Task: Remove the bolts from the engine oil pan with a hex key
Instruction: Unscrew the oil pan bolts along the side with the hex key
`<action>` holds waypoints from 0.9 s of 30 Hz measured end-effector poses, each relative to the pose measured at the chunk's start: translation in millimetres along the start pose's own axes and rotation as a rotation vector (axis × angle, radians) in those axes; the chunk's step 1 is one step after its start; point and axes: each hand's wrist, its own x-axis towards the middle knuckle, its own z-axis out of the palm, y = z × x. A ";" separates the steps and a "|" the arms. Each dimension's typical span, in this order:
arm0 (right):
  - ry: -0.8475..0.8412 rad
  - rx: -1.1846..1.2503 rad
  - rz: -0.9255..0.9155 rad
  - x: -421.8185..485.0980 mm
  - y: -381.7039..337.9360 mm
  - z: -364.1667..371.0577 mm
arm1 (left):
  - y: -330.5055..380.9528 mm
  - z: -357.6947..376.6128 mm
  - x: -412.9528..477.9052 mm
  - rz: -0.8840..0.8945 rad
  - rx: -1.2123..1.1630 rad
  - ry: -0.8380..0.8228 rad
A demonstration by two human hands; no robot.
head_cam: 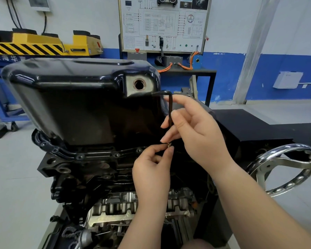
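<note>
Freeing small brassy bolt (pixel 169 145) at flange of glossy black oil pan (pixel 79 105), pinched in left hand (pixel 151 168), black L-shaped hex key (pixel 170 112) gripped in right hand (pixel 196 133) (next, likely: reseat key).

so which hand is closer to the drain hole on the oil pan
Right. The right hand, holding the hex key, is below and right of the drain hole; the left hand pinches a bolt lower down.

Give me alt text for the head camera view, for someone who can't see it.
A right hand holds a black L-shaped hex key upright while the left hand pinches a small brass-coloured bolt below it, beside a glossy black engine oil pan.
</note>
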 end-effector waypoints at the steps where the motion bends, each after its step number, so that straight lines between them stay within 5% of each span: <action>1: 0.001 -0.024 -0.010 -0.5 0.6 0.3 | -0.2 0.0 0.1 -0.001 0.002 -0.001; 9: 0.135 -0.006 0.050 -0.3 1.2 1.6 | -0.5 -0.8 0.4 0.003 -0.005 -0.015; 18: -0.018 0.008 0.037 -2.1 2.8 -1.0 | -0.7 -1.9 0.4 0.013 0.023 -0.023; 27: 0.083 0.026 0.107 1.0 1.6 -2.1 | 1.0 -1.9 1.0 0.009 0.018 -0.023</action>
